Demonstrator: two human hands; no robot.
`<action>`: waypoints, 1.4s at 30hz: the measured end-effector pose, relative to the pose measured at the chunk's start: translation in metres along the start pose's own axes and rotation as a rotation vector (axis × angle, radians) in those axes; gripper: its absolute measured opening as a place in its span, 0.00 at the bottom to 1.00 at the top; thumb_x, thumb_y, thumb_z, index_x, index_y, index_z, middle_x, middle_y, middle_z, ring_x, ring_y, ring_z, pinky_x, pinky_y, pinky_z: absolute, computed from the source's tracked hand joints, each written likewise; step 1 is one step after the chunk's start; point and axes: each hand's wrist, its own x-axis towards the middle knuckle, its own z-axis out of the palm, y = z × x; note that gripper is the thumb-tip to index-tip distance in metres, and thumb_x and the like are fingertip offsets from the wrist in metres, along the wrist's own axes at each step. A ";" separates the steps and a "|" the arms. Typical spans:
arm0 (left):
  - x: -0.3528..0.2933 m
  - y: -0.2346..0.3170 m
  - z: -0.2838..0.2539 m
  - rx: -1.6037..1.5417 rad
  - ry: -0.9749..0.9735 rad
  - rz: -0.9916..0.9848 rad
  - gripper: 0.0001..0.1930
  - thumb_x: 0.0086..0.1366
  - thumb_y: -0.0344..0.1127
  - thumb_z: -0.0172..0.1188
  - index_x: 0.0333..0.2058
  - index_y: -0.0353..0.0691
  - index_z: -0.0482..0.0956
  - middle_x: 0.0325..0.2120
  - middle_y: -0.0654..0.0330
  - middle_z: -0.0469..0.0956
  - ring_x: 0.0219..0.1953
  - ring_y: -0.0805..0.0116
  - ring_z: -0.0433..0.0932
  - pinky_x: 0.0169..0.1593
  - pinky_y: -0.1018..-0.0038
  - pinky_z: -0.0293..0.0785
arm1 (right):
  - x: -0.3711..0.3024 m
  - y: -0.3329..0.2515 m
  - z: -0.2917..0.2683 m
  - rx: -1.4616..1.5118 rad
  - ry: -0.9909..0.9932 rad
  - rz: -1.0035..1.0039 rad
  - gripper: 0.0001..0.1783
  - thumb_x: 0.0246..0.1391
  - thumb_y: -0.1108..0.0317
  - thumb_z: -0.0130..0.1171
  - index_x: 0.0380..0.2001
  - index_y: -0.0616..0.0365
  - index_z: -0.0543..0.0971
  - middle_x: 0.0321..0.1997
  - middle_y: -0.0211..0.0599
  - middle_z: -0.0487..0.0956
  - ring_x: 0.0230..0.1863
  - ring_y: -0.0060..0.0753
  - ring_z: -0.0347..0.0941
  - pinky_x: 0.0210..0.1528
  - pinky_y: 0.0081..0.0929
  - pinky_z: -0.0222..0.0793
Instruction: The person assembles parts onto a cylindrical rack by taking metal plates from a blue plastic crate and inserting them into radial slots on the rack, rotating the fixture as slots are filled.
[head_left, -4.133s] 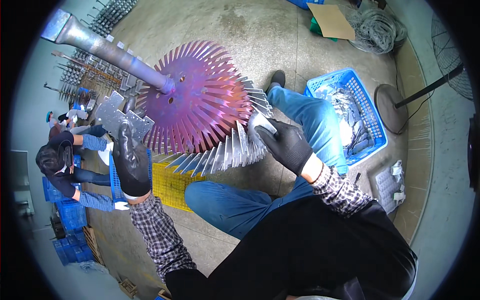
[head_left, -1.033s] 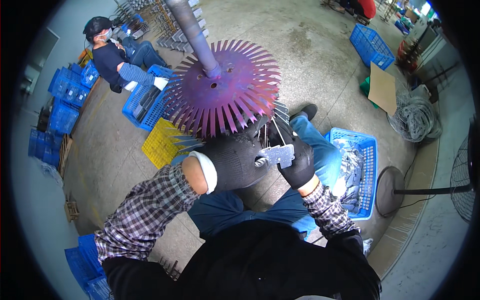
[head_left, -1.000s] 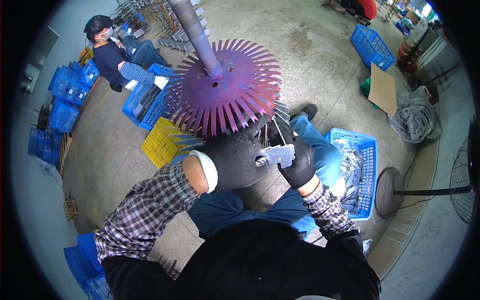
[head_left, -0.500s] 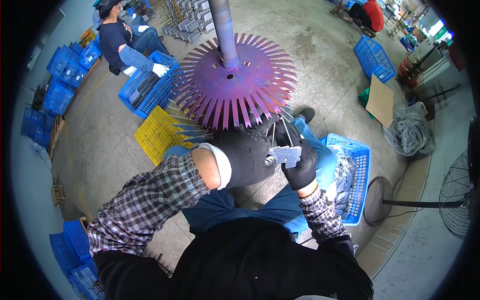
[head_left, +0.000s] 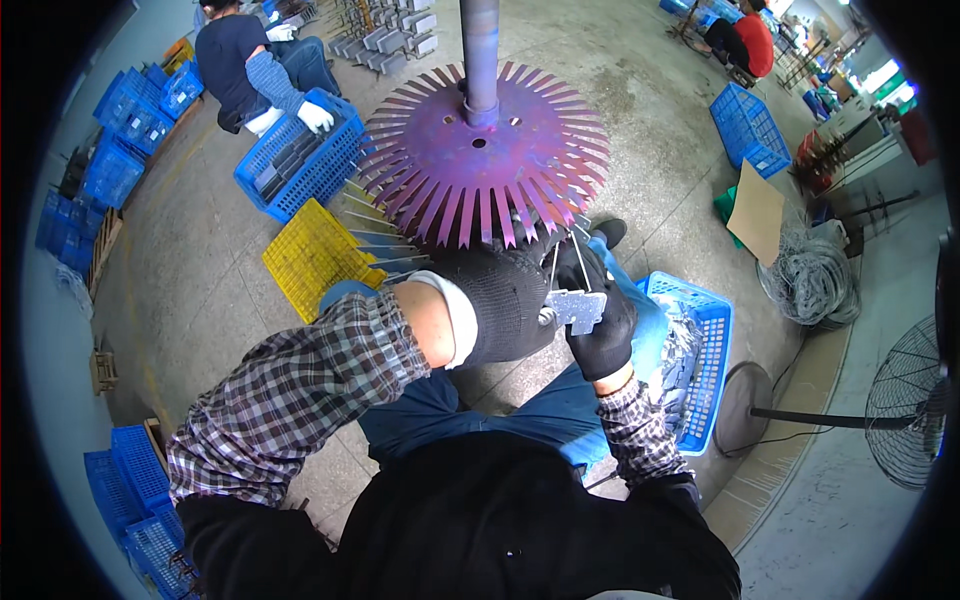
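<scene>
A purple-tinted metal disc with a slotted, fork-ended rim sits on an upright pole before me. My left hand, in a black knit glove, reaches below the disc's near edge; its fingers are hidden. Beside it, my black-gloved right hand is closed, its fingertips hidden near the rim, so what it grips does not show. Between both hands a small grey notched metal plate lies against the right glove, with thin wire prongs running up from it. More metal prongs stick out left of the disc.
By my right leg stands a blue basket of grey metal plates. A yellow crate lies on the left. Beyond it, a co-worker reaches into a blue basket. Right are a fan, wire coils and cardboard.
The view has shifted slightly, so the disc appears farther right. My hands and the plate keep nearly the same places relative to the disc. The co-worker has leaned forward.
</scene>
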 end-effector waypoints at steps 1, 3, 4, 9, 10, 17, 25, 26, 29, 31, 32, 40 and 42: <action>0.001 0.000 0.000 -0.021 -0.011 -0.016 0.21 0.68 0.48 0.61 0.47 0.35 0.86 0.43 0.44 0.86 0.43 0.45 0.85 0.53 0.57 0.78 | -0.002 0.001 0.001 0.003 0.009 0.003 0.31 0.48 0.78 0.65 0.60 0.61 0.82 0.59 0.50 0.85 0.51 0.55 0.85 0.53 0.39 0.79; 0.001 0.000 0.001 -0.044 -0.021 -0.027 0.22 0.68 0.48 0.61 0.47 0.34 0.86 0.43 0.44 0.86 0.43 0.45 0.85 0.53 0.57 0.78 | -0.003 0.000 0.001 0.002 0.019 0.007 0.31 0.48 0.78 0.64 0.60 0.61 0.82 0.59 0.51 0.85 0.51 0.55 0.85 0.53 0.39 0.79; 0.001 -0.001 0.002 -0.057 0.046 -0.010 0.22 0.68 0.48 0.61 0.49 0.34 0.85 0.43 0.44 0.86 0.43 0.45 0.85 0.53 0.56 0.78 | -0.003 -0.002 0.001 0.002 0.016 0.015 0.31 0.48 0.78 0.64 0.60 0.61 0.82 0.59 0.51 0.85 0.51 0.55 0.85 0.53 0.39 0.79; 0.000 -0.003 0.005 -0.075 0.244 0.047 0.28 0.67 0.47 0.63 0.57 0.31 0.79 0.42 0.45 0.86 0.44 0.45 0.85 0.54 0.56 0.78 | -0.003 -0.005 0.000 -0.011 0.009 0.035 0.32 0.48 0.79 0.64 0.60 0.62 0.82 0.59 0.51 0.85 0.51 0.55 0.85 0.53 0.39 0.79; 0.000 -0.003 0.005 -0.053 0.241 0.050 0.30 0.66 0.46 0.64 0.60 0.30 0.77 0.42 0.45 0.86 0.44 0.45 0.84 0.54 0.56 0.78 | -0.004 -0.004 0.000 -0.019 0.007 0.034 0.32 0.47 0.79 0.64 0.60 0.62 0.82 0.59 0.51 0.85 0.51 0.55 0.85 0.52 0.39 0.79; -0.005 -0.009 0.025 0.213 0.345 0.112 0.41 0.63 0.44 0.68 0.69 0.29 0.63 0.43 0.45 0.86 0.45 0.46 0.84 0.53 0.58 0.79 | -0.006 -0.008 0.005 -0.033 0.030 0.029 0.33 0.47 0.80 0.64 0.61 0.62 0.81 0.59 0.51 0.86 0.50 0.54 0.85 0.52 0.38 0.79; 0.002 -0.003 0.004 -0.144 0.014 -0.089 0.40 0.63 0.43 0.67 0.68 0.28 0.65 0.46 0.45 0.85 0.44 0.45 0.84 0.53 0.57 0.79 | -0.010 -0.007 0.006 -0.056 0.062 0.041 0.32 0.46 0.79 0.65 0.60 0.61 0.82 0.56 0.50 0.87 0.46 0.53 0.85 0.48 0.38 0.79; 0.001 -0.003 0.005 -0.159 0.018 -0.094 0.40 0.63 0.43 0.67 0.68 0.28 0.65 0.46 0.45 0.85 0.43 0.45 0.84 0.52 0.56 0.79 | -0.009 -0.008 0.005 -0.062 0.057 0.049 0.32 0.46 0.79 0.65 0.59 0.61 0.82 0.55 0.49 0.87 0.46 0.53 0.85 0.48 0.38 0.79; 0.000 -0.001 0.004 -0.145 0.052 -0.090 0.40 0.62 0.43 0.67 0.68 0.28 0.65 0.46 0.44 0.84 0.43 0.45 0.84 0.51 0.56 0.80 | -0.010 -0.011 0.004 -0.069 0.048 0.059 0.32 0.46 0.79 0.66 0.59 0.61 0.82 0.54 0.49 0.87 0.44 0.52 0.85 0.47 0.38 0.79; -0.001 0.002 0.003 -0.082 0.104 -0.075 0.41 0.61 0.43 0.67 0.68 0.28 0.65 0.45 0.44 0.84 0.43 0.46 0.84 0.51 0.56 0.80 | -0.010 -0.012 0.003 -0.064 0.042 0.070 0.31 0.45 0.78 0.66 0.58 0.60 0.83 0.53 0.49 0.87 0.43 0.52 0.85 0.46 0.38 0.78; -0.001 0.003 0.002 -0.050 0.130 -0.069 0.41 0.60 0.43 0.67 0.68 0.28 0.65 0.45 0.43 0.84 0.43 0.46 0.84 0.50 0.56 0.80 | -0.010 -0.012 0.003 -0.062 0.038 0.076 0.31 0.45 0.78 0.67 0.58 0.60 0.83 0.53 0.49 0.87 0.43 0.52 0.85 0.46 0.38 0.78; 0.002 0.005 -0.006 -0.081 0.049 -0.109 0.41 0.59 0.43 0.68 0.67 0.28 0.66 0.47 0.41 0.83 0.45 0.44 0.84 0.50 0.55 0.81 | -0.015 -0.003 0.005 -0.080 0.023 0.071 0.34 0.46 0.77 0.66 0.61 0.59 0.81 0.57 0.48 0.86 0.47 0.51 0.85 0.49 0.37 0.78; 0.000 0.002 -0.007 -0.133 -0.004 -0.142 0.41 0.59 0.44 0.68 0.67 0.28 0.66 0.48 0.40 0.82 0.46 0.43 0.84 0.52 0.55 0.81 | -0.016 -0.002 0.005 -0.094 -0.004 0.060 0.35 0.49 0.75 0.66 0.65 0.58 0.79 0.62 0.48 0.84 0.52 0.49 0.84 0.53 0.36 0.78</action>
